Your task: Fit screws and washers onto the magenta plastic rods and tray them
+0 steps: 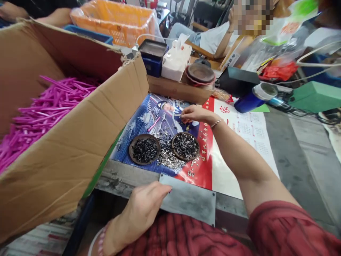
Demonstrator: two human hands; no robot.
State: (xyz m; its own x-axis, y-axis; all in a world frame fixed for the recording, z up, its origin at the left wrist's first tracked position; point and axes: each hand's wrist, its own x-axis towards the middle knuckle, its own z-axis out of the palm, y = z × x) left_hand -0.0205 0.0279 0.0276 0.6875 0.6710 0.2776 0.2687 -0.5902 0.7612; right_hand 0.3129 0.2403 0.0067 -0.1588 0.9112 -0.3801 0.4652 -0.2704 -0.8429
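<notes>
My left hand [145, 203] is closed, thumb and fingers pressed together at the edge of a grey metal plate [190, 201]. Whatever it may hold is hidden, apart from a tiny pinkish spot at the fingertips. Over the poster, my right hand [195, 113] is pinched closed with its fingertips down beside loose small dark parts; I cannot make out anything in it. Nearer me are a round dish of black pin-like parts [144, 150] and a second dish of dark and silvery parts [185, 146]. Small metal rings [170, 160] lie scattered around them. A pink stick [153, 123] lies on the poster.
A tall cardboard box [106, 106] of pink sticks [50, 106] stands at left. Behind are a tissue box [176, 60], a lidded pot [200, 73] and an orange crate [114, 23]. A blue flask [254, 97] lies at right. Other people sit across the table.
</notes>
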